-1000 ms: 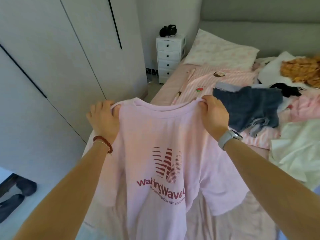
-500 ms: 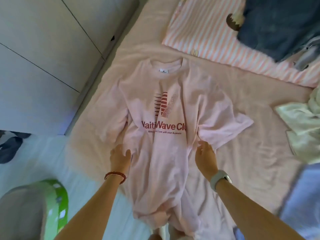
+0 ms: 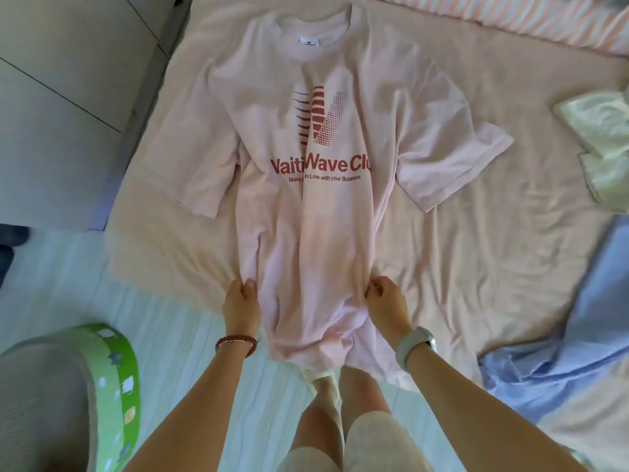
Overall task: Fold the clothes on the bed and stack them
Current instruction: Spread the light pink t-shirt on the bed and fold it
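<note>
A pale pink T-shirt (image 3: 326, 206) with a red printed logo lies face up on the pink bed sheet (image 3: 476, 260), collar away from me, both sleeves spread. Its lower body is bunched narrow and its hem hangs over the bed's near edge. My left hand (image 3: 240, 303) pinches the shirt's left side near the bed edge. My right hand (image 3: 386, 299) pinches the right side at the same height.
A white garment (image 3: 602, 144) lies at the right, a light blue one (image 3: 558, 342) at the lower right. A pink striped cloth (image 3: 510, 18) runs along the top. A green-rimmed basket (image 3: 115, 379) stands on the floor at my left, below grey wardrobe doors (image 3: 68, 97).
A second ago I held the shirt up by its shoulders. It now lies flat on the bed, and both hands have slid down its sides to the lower body.
</note>
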A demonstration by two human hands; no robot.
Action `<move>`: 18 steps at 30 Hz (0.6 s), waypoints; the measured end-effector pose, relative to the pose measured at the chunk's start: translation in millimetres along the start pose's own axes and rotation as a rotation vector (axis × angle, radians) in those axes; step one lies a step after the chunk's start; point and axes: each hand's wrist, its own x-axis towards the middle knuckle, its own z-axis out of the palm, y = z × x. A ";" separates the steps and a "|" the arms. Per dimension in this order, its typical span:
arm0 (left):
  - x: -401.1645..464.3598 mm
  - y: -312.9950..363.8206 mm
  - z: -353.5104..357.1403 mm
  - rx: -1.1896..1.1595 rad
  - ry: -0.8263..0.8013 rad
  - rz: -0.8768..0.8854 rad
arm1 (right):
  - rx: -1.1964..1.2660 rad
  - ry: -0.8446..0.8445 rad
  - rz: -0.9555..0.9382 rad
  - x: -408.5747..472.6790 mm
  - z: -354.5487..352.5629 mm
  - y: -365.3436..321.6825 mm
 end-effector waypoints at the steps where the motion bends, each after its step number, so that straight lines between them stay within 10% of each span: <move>1: -5.6 -0.6 -4.4 -0.058 0.033 0.044 | 0.005 0.052 -0.028 -4.2 -2.5 1.3; 8: -28.4 -4.2 -45.2 -0.062 0.247 0.108 | 0.013 0.520 -0.162 -36.8 -63.1 10.1; 13: -40.8 -8.0 -31.9 0.242 0.015 0.082 | -0.152 0.481 -0.104 -44.8 -52.3 22.1; 18: -77.6 -12.1 -0.4 0.318 -0.155 0.493 | -0.273 0.372 -0.127 -57.2 -40.9 60.6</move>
